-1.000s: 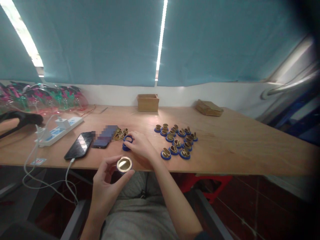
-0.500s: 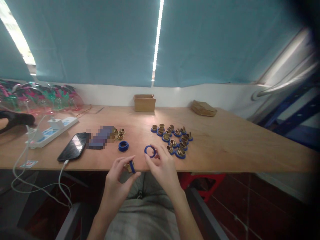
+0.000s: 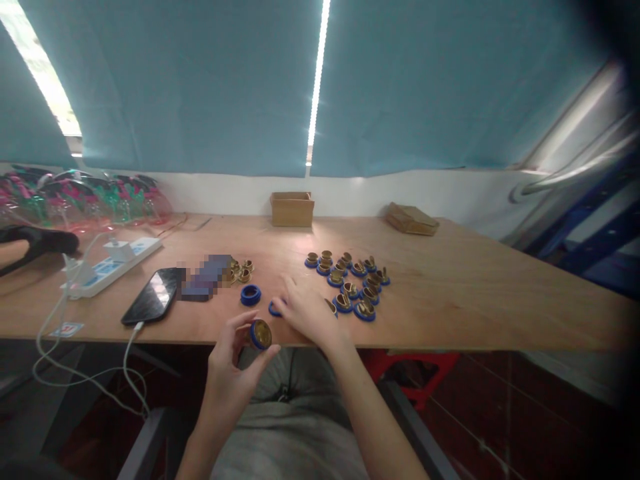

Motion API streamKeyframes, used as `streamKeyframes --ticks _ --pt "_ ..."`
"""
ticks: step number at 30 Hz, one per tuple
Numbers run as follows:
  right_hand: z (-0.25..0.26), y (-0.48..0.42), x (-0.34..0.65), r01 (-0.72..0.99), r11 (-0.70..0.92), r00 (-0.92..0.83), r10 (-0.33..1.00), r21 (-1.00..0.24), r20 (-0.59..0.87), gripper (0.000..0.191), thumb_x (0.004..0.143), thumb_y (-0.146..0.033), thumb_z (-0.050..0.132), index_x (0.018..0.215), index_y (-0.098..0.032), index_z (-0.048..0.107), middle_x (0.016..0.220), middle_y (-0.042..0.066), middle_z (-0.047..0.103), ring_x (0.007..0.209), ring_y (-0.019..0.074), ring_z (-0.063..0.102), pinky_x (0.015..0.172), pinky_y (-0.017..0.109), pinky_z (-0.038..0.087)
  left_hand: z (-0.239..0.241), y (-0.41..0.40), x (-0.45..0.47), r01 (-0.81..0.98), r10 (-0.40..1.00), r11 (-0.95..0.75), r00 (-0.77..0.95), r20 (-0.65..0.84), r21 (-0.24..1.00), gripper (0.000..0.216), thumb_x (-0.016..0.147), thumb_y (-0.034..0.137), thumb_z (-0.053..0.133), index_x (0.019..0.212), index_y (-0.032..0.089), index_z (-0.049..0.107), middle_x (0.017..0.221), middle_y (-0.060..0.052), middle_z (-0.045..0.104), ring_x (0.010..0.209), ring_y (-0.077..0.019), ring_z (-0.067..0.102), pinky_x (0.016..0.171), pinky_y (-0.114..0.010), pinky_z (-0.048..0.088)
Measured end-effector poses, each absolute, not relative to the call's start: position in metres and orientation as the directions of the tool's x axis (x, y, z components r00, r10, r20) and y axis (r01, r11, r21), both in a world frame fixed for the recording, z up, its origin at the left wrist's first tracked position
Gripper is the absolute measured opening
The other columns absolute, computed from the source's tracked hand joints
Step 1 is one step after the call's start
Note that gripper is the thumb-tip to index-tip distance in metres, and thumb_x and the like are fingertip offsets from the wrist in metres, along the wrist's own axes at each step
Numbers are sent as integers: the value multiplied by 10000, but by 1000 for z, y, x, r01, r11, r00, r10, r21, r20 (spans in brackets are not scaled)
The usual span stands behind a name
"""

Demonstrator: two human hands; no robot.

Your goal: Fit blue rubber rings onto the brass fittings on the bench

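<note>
Your brass piece with a blue rim (image 3: 261,334) is gripped by its edge between the thumb and fingers of your left hand (image 3: 233,358), by the near edge of the table (image 3: 465,293). At 2 o'clock from it, your right hand (image 3: 307,307) has its fingertips at 1 blue ring (image 3: 274,309); I can't tell whether you pinch it. Between 11 and 12 stands a ring stack (image 3: 251,296), loose brass parts (image 3: 245,275) beyond.

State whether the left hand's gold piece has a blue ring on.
On: a blue ring shows around the gold piece in the left hand.
</note>
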State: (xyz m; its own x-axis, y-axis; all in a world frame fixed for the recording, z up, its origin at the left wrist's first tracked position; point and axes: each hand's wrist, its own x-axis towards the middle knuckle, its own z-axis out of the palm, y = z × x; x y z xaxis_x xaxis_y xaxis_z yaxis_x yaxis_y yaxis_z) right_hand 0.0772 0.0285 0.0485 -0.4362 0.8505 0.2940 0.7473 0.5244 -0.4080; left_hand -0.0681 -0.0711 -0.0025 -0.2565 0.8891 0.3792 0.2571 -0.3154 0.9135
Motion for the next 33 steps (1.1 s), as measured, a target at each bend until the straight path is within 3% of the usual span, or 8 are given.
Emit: streamKeyframes --ticks 3,6,9,12,33 --pt "74 70 94 815 457 -421 889 -355 177 320 954 -245 571 1262 -163 550 1293 112 575 1158 264 572 966 481 477 -2 -72 -67 247 895 -318 -241 375 916 470 752 244 772 1173 243 563 1072 -47 697 991 -196 675 870 -303 540" --pt "93 116 107 878 372 -401 915 -301 -39 279 960 -309 581 1211 -188 591 1254 95 597 1045 226 625 883 431 537 -1 -74 -64 215 905 -309 -233 356 927 465 749 236 772 1167 239 568 1060 -44 698 989 -196 677 882 -305 537" --pt "98 144 111 914 306 -372 893 -265 -253 302 953 -310 594 1219 -168 580 1220 90 610 1008 224 640 842 424 555 0 -76 -62 180 911 -310 -225 346 934 456 732 229 781 1143 226 584 1037 -46 708 974 -204 687 873 -305 541" --pt "91 149 108 932 263 -341 870 -249 -357 313 951 -310 598 1227 -164 575 1219 91 609 1009 226 640 839 427 556 1 -77 -60 157 911 -322 -218 351 934 440 725 220 785 1124 225 598 1047 -49 710 969 -205 691 859 -296 549" --pt "77 149 95 962 230 -268 886 -144 -378 311 951 -312 597 1224 -163 579 1233 100 603 1023 229 635 855 428 549 2 -79 -60 -38 940 -271 -225 256 962 488 709 205 808 1138 217 574 1010 -45 710 951 -180 685 856 -262 537"
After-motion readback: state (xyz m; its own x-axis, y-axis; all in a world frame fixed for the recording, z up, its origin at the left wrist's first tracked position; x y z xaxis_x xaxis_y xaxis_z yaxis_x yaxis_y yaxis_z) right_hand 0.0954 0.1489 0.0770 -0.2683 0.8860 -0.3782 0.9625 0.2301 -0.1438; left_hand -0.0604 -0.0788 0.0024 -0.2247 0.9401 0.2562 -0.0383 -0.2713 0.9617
